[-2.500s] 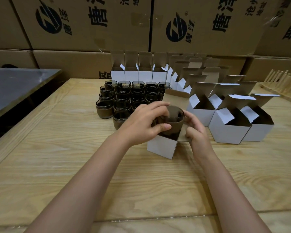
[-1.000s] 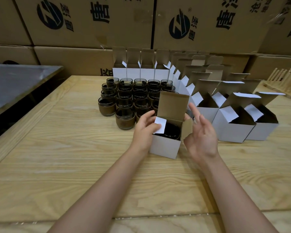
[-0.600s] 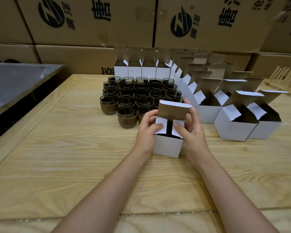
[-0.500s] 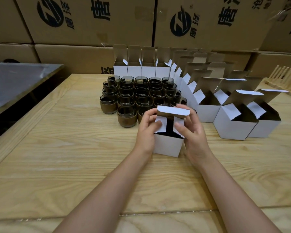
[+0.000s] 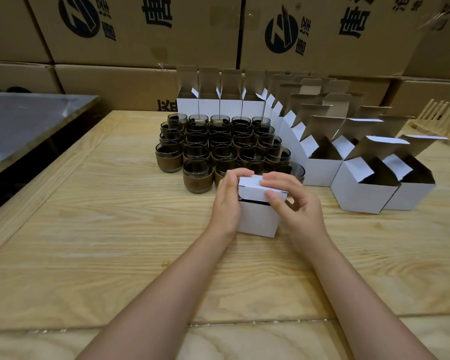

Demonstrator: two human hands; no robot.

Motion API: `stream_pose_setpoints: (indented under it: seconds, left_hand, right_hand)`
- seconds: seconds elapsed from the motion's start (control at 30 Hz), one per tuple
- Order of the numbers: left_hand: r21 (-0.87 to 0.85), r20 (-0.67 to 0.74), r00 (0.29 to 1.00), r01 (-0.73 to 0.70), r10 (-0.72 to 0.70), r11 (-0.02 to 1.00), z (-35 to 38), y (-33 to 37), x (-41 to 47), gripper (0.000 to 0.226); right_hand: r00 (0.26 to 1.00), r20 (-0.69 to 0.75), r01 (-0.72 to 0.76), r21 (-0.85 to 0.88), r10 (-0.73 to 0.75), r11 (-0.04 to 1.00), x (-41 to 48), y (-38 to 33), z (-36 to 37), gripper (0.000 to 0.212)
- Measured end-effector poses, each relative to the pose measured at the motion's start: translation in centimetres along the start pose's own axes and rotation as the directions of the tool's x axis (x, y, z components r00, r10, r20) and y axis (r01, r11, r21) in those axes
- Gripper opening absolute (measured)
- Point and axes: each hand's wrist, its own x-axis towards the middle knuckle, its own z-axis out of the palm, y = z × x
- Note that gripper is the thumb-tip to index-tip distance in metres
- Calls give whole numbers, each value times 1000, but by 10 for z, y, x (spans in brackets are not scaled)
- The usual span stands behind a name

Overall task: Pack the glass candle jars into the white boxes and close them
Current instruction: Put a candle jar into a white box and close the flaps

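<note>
Head view: a small white box (image 5: 257, 219) stands on the wooden table (image 5: 102, 229), between the two hands. Its lid (image 5: 255, 189) is folded down over the top, with a dark gap under the front edge. The left hand (image 5: 225, 203) lies against the box's left side, fingers curled over the lid's far left corner. The right hand (image 5: 300, 206) is at the box's right, thumb on the lid's front edge and fingers curled onto its top, pinching it. Just behind stand glass candle jars (image 5: 218, 146) in rows. To the right and behind them, open white boxes (image 5: 361, 193) wait, flaps up. Cardboard cartons (image 5: 140, 35) are stacked behind.
</note>
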Motion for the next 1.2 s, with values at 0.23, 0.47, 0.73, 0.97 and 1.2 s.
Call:
stream_pose_setpoints:
  seconds: [0.23, 0.47, 0.73, 0.97, 1.2]
  left_hand:
    - [-29, 83, 997, 12, -10, 1000, -4, -1, 0, 32]
    - [-46, 198, 979, 51, -41, 998, -17, 2, -1, 29]
    - [466, 207, 868, -493, 451, 735, -23, 7, -4, 21]
    - [756, 501, 626, -653, 597, 50, -57, 12, -17, 51]
    - [941, 294, 853, -338, 431, 28, -146, 20, -19, 49]
  right_hand:
    - [998, 55, -5, -4, 5, 1000, -2, 4, 0, 23]
    - [984, 162, -81, 78, 67, 994, -1, 7, -7, 30]
    - [948, 211, -296, 317, 238, 901, 1, 10, -18, 42]
    - [967, 189, -208, 190, 172, 959, -6, 5, -1, 50]
    - [940, 307, -76, -230, 147, 970, -16, 10, 13, 47]
